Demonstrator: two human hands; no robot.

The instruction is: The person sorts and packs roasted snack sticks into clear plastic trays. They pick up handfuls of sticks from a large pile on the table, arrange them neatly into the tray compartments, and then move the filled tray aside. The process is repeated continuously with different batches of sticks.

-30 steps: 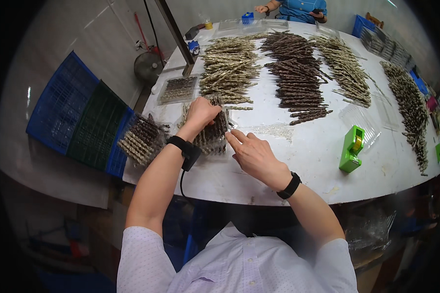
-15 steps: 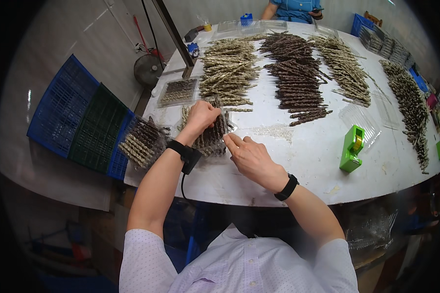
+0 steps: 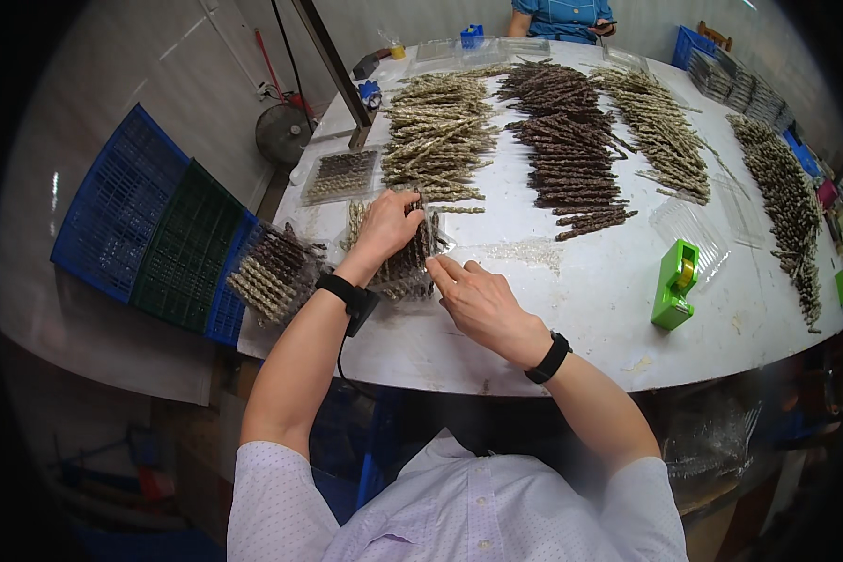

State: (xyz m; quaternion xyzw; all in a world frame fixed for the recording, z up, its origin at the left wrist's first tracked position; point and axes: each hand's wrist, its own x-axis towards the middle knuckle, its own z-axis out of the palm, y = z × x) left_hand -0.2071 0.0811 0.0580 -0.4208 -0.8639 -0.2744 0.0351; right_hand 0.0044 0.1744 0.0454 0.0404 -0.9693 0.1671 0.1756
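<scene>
A clear plastic tray (image 3: 406, 288) lies near the table's front edge, left of centre, with dark brown twisted sticks (image 3: 423, 234) and pale ones in it. My left hand (image 3: 384, 229) is over the tray, its fingers curled down round the far ends of the dark sticks; part of the filling is hidden beneath it. At the tray's right edge, my right hand (image 3: 487, 304) pinches the rim between thumb and forefinger. A filled clear pack (image 3: 273, 272) of dark and pale sticks rests to the left, and another filled tray (image 3: 342, 176) lies behind.
Heaps of pale sticks (image 3: 440, 136) and dark sticks (image 3: 571, 140) spread across the table (image 3: 571, 300). A green tape dispenser (image 3: 674, 286) stands right. Blue and green crates (image 3: 173, 239) lean at the left edge. A post (image 3: 332, 70) rises at back left. A person (image 3: 562, 19) sits opposite.
My left hand has shifted slightly over the dark sticks, and its forearm has moved a little left. My right hand stays at the tray's edge. The person opposite has moved slightly.
</scene>
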